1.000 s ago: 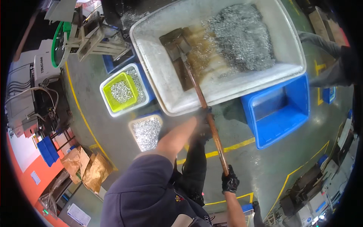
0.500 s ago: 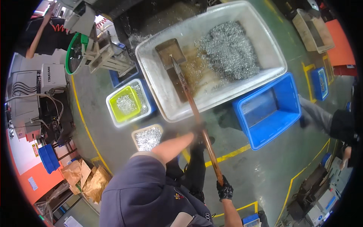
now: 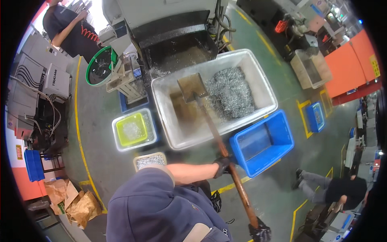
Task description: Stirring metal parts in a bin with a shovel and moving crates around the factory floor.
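Observation:
A long-handled shovel (image 3: 214,131) slants across the middle of the view. My left hand (image 3: 222,167), in a dark glove, is wrapped round its wooden shaft partway down. Near the shaft's lower end, my right hand (image 3: 260,232) grips it, gloved in black and grey. The flat, square shovel blade (image 3: 192,86) is over a large white tub (image 3: 177,142); no load shows on it. Heaped silvery metal shavings (image 3: 231,92) fill the tub's right part, while brownish wet residue covers its left part.
Right of the tub stands a blue bin (image 3: 266,143). On the left are a white tray (image 3: 117,139) holding a yellow-green basket (image 3: 133,129), and a small beige tray (image 3: 162,155) of metal pieces. A machine chute (image 3: 177,52) borders the tub's far side. People stand far left and right.
The shovel blade has lifted from the tub's left side and shifted right, toward the shavings. My left hand has moved right along with the shaft; my right hand is lower and farther right.

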The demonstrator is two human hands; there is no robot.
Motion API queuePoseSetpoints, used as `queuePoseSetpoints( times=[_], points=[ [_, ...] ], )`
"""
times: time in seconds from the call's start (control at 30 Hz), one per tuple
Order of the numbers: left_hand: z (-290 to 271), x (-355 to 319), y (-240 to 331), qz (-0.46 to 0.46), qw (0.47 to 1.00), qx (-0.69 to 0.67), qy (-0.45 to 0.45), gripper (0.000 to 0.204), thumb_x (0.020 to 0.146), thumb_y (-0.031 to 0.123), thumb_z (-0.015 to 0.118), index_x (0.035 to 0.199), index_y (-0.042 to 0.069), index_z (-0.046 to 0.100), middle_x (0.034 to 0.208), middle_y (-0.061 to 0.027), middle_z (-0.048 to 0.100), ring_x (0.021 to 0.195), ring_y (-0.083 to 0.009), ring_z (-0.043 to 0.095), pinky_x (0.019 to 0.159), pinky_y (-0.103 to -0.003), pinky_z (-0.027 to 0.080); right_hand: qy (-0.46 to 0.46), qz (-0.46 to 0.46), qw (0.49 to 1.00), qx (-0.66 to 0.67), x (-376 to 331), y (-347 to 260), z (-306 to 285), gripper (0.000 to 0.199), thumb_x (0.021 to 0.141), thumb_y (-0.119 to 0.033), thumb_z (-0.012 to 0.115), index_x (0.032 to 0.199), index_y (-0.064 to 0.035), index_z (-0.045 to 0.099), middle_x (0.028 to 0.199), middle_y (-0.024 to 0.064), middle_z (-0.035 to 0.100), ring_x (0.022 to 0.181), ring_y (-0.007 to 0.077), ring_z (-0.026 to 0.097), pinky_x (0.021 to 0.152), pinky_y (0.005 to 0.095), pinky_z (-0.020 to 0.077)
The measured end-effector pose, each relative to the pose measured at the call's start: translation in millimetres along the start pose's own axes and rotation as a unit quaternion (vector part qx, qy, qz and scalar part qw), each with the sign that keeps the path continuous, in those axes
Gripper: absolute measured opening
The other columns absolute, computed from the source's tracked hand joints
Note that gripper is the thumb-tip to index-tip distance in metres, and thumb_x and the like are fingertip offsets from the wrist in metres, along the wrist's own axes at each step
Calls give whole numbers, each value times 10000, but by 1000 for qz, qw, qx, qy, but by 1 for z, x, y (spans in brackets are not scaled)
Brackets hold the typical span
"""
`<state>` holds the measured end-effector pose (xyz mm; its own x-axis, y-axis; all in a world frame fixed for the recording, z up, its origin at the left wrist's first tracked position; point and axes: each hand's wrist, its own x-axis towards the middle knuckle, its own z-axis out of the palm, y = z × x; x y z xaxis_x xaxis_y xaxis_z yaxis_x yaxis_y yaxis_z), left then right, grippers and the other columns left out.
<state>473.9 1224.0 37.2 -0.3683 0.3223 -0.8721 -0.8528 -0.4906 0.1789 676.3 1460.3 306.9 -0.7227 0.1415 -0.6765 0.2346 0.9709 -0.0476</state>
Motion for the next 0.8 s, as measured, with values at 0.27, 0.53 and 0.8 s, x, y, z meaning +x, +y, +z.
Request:
queuePoseSetpoints(
  times=[0.27,0.53,0.8],
  points=[
    [62,-53,98,61,978,-34,-195,358,910,366,582,1045,39,529,934,-174,643,821,-309,655,767,-444,563,-56,116,965,228,2,-2,-138,336,750,-205,720,1025,-30,641,745,135,677,575,248,662,534,360,530],
    [62,-67,189,117,974,-9,-195,366,936,357,525,1067,16,548,956,-208,644,858,-330,655,790,-459,557,-5,67,985,157,14,-118,-185,230,776,-221,695,878,-21,645,606,72,620,523,157,606,492,331,499],
    [35,-39,60,-25,972,-112,-205,309,914,333,552,979,32,531,857,-163,617,814,-317,644,805,-447,551,-24,90,991,-99,-21,-92,-153,428,865,-412,571,1236,-198,575,911,151,682,735,306,671,662,409,536]
  ],
)
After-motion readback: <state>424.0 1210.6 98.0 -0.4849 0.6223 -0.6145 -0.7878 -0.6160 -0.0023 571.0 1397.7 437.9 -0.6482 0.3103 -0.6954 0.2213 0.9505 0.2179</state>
